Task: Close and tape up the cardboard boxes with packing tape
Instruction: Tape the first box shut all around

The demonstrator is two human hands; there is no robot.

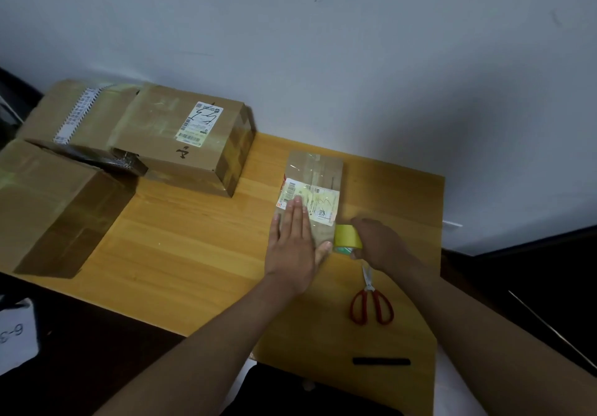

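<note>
A small cardboard box (318,173) with a white shipping label lies on the wooden table (193,237), right of centre. My left hand (292,241) lies flat on its near half, fingers straight, pressing down. My right hand (378,244) grips a yellow roll of packing tape (347,237) at the box's near right corner. Whether a strip runs from the roll onto the box cannot be made out.
Red-handled scissors (371,302) lie just behind my right wrist. A black marker (381,361) rests near the table's front edge. Three larger cardboard boxes (181,144) fill the table's left and back left. The wall stands right behind the table.
</note>
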